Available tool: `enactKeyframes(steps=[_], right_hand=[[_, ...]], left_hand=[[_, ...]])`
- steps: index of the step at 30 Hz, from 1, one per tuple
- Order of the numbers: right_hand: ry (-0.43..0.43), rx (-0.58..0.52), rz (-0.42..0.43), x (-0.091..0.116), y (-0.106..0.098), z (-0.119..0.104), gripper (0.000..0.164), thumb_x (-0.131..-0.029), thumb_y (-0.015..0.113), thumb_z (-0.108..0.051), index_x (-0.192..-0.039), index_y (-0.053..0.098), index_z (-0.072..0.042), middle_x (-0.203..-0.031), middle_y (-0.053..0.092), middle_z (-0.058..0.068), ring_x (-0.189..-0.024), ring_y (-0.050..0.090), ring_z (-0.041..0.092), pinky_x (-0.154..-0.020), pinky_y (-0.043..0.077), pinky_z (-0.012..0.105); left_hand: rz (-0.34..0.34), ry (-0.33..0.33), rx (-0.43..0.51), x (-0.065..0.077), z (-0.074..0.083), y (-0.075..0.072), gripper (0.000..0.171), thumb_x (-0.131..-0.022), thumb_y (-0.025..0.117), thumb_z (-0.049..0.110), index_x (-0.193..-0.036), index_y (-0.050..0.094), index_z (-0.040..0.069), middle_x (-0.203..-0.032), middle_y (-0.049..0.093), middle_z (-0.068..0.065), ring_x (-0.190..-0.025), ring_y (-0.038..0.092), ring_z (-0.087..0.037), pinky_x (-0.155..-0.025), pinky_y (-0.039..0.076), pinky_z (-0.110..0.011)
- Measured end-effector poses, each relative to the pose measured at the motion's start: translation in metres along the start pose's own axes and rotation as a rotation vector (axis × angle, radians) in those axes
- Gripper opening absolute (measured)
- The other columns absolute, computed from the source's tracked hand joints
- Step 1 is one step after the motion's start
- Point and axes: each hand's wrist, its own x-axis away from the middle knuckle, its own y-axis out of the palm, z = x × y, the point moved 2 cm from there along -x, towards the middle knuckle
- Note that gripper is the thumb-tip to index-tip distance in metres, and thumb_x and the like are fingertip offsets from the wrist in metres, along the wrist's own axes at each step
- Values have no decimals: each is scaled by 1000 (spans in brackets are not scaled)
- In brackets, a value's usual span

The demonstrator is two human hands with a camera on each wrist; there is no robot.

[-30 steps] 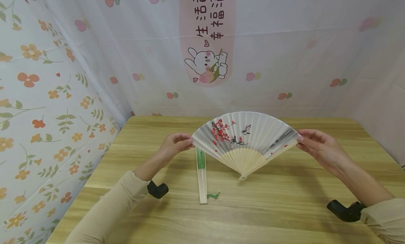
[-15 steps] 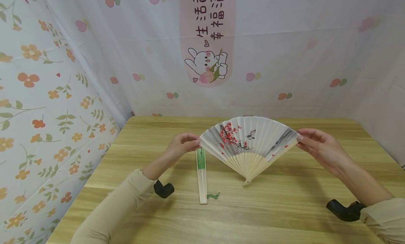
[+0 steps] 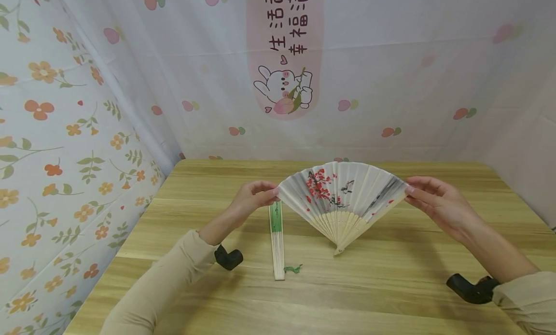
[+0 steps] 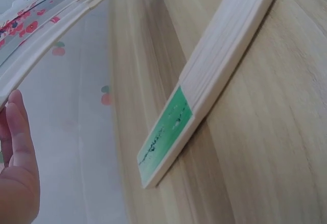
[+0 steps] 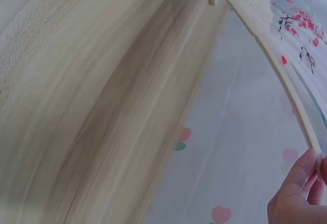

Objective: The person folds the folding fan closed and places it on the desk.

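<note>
A white folding fan with red blossoms, a bird and pale wooden ribs is spread between both hands, its pivot end pointing down toward the table. My left hand pinches the fan's left outer corner between thumb and fingers. At the opposite corner, my right hand pinches the other end rib, as the right wrist view also shows. Below the left hand, a folded fan with a green printed section lies on the table; its upper tip sits close to that hand. A green tassel lies beside its lower end.
The wooden table stretches under both arms. Behind it hangs a white curtain with fruit prints and a rabbit picture. A floral curtain runs along the left side. Black curved pieces sit at both wrists.
My left hand has moved right and the fan's spread has narrowed a little. The fan's pivot has shifted slightly right and lower. My right hand has hardly moved.
</note>
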Motion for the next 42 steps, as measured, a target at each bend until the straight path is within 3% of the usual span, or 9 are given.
enactKeyframes(steps=[15, 22, 29, 37, 42], right_hand=[[31, 26, 2, -1, 7, -1, 20, -87, 53, 0, -104, 60, -7, -98, 55, 3, -88, 58, 13, -79, 47, 22], [44, 32, -7, -2, 8, -2, 18, -86, 55, -2, -102, 62, -7, -99, 57, 2, -89, 58, 12, -80, 46, 22], [47, 52, -21, -3, 10, -3, 18, -86, 55, -3, -102, 61, -6, -101, 56, 2, -91, 58, 11, -82, 45, 22], [40, 30, -29, -3, 12, -4, 17, -87, 54, -1, -101, 62, -5, -100, 57, 2, -90, 58, 12, -82, 45, 22], [32, 34, -39, -3, 15, -3, 17, -87, 53, -1, -101, 62, -5, -100, 57, 2, -90, 58, 12, -82, 45, 23]], left_hand=[[-17, -17, -50, -3, 9, 6, 26, -87, 57, 13, -108, 55, -3, -93, 61, -4, -88, 61, -23, -79, 47, -36], [-39, -11, -65, 6, 26, 13, 24, -88, 54, 9, -107, 55, -6, -93, 61, -5, -89, 60, -24, -81, 46, -39], [-50, 17, -62, -5, 13, 11, 25, -87, 57, 15, -106, 57, -2, -98, 62, -8, -87, 61, -19, -83, 45, -41], [-54, 23, -44, -6, 16, 16, 22, -87, 57, 13, -105, 58, 0, -99, 61, -9, -94, 58, -30, -85, 43, -44], [-73, 39, -50, -7, 20, 19, 22, -87, 57, 14, -104, 59, 0, -99, 61, -9, -95, 58, -31, -81, 47, -35]])
